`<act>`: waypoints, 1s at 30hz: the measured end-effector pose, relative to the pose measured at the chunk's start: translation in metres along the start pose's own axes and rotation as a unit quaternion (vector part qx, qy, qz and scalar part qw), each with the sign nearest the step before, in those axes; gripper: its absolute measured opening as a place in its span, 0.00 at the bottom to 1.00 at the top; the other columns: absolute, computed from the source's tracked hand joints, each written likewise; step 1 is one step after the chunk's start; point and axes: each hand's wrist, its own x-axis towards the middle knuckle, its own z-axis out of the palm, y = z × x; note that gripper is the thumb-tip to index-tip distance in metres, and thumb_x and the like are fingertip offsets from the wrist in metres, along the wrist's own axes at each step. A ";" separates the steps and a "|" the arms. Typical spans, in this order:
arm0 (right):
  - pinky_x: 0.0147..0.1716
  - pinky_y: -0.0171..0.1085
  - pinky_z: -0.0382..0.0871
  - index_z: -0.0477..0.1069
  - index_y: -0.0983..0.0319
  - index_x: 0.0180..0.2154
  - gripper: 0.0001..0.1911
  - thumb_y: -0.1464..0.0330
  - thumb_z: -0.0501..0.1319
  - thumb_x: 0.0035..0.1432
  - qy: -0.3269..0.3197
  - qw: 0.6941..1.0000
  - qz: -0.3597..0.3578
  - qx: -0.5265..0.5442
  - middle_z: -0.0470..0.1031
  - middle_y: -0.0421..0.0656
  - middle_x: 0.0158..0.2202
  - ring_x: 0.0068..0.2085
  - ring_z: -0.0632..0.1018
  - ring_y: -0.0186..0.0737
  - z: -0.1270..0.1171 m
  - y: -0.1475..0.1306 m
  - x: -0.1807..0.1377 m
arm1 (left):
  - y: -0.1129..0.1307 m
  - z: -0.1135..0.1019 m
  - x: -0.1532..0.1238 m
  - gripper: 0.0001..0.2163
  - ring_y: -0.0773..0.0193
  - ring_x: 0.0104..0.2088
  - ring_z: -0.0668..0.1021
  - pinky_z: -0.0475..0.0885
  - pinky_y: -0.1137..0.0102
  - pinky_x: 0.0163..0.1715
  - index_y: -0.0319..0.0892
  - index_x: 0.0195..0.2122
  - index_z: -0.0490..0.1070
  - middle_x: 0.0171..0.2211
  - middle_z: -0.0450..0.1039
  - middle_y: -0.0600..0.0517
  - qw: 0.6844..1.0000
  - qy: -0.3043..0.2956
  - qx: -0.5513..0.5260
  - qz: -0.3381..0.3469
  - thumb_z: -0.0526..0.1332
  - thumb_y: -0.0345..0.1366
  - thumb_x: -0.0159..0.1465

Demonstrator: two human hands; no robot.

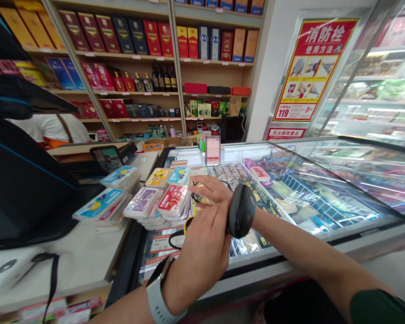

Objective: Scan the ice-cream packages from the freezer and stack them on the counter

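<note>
A rounded black device [242, 210] sits on the wrist of my right hand [212, 188]. That hand reaches left with its fingers stretched out and apart, the fingertips close to a red-lidded flat plastic box [173, 198]. My left hand [204, 243], with a pale-strapped watch [162, 297] on its wrist, lies against the right wrist. Its fingers press at the near edge of the device, and their tips are partly hidden. A thin black cord [175, 240] loops beside the left hand. Purple [143, 202], yellow and blue-lidded boxes are stacked nearby.
A glass-topped freezer [300, 180] with wire baskets and packages spreads below and right. At left stand a black till [23, 180], a phone [110, 157] and blue-lidded boxes [99, 204]. Another phone [213, 150] stands upright behind. A person in white [65, 128] is partly visible.
</note>
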 end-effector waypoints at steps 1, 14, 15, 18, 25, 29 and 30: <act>0.62 0.49 0.59 0.63 0.61 0.60 0.27 0.54 0.54 0.66 0.000 1.000 -0.017 -0.004 0.60 0.55 0.64 0.66 0.59 0.47 -0.001 -0.012 0.012 | 0.006 -0.003 -0.004 0.27 0.52 0.53 0.72 0.69 0.55 0.54 0.37 0.62 0.55 0.54 0.69 0.41 1.000 -0.017 -0.009 0.004 0.54 0.25 0.60; 0.67 0.55 0.45 0.66 0.48 0.56 0.17 0.64 0.54 0.67 -0.083 0.955 -0.251 -0.135 0.57 0.35 0.68 0.69 0.54 0.44 0.051 -0.063 0.057 | 0.028 -0.014 -0.014 0.29 0.51 0.52 0.74 0.71 0.55 0.53 0.36 0.62 0.56 0.55 0.70 0.40 0.989 -0.118 -0.073 0.056 0.53 0.25 0.57; 0.67 0.55 0.47 0.67 0.47 0.55 0.17 0.65 0.53 0.67 -0.086 0.955 -0.247 -0.139 0.57 0.35 0.68 0.69 0.55 0.45 0.052 -0.060 0.058 | 0.027 -0.013 -0.014 0.29 0.51 0.52 0.73 0.71 0.55 0.53 0.37 0.62 0.56 0.55 0.70 0.41 0.989 -0.122 -0.073 0.048 0.53 0.25 0.58; 0.65 0.58 0.49 0.69 0.48 0.54 0.16 0.66 0.53 0.67 -0.083 0.954 -0.258 -0.126 0.57 0.36 0.68 0.69 0.55 0.48 0.049 -0.053 0.060 | 0.023 -0.012 -0.012 0.27 0.51 0.53 0.73 0.71 0.55 0.54 0.38 0.63 0.56 0.55 0.70 0.42 0.991 -0.117 -0.064 0.030 0.54 0.27 0.60; 0.68 0.51 0.47 0.70 0.45 0.54 0.17 0.65 0.52 0.68 -0.067 0.961 -0.244 -0.115 0.59 0.31 0.67 0.69 0.56 0.46 0.054 -0.051 0.062 | 0.010 -0.007 -0.008 0.29 0.54 0.54 0.72 0.69 0.56 0.55 0.40 0.64 0.53 0.55 0.69 0.43 0.996 -0.070 -0.046 0.001 0.55 0.26 0.60; 0.68 0.52 0.47 0.71 0.45 0.52 0.16 0.64 0.51 0.69 -0.077 0.972 -0.204 -0.094 0.58 0.31 0.67 0.69 0.53 0.48 0.062 -0.053 0.060 | 0.005 -0.005 -0.006 0.30 0.53 0.55 0.71 0.69 0.55 0.56 0.40 0.65 0.52 0.57 0.68 0.43 0.997 -0.064 -0.039 -0.008 0.55 0.26 0.61; 0.68 0.51 0.47 0.71 0.45 0.52 0.16 0.64 0.51 0.68 -0.079 0.975 -0.191 -0.085 0.58 0.30 0.67 0.69 0.53 0.48 0.064 -0.054 0.060 | 0.005 -0.005 -0.006 0.30 0.53 0.56 0.71 0.69 0.55 0.56 0.40 0.65 0.51 0.57 0.68 0.43 0.997 -0.061 -0.038 -0.008 0.55 0.26 0.61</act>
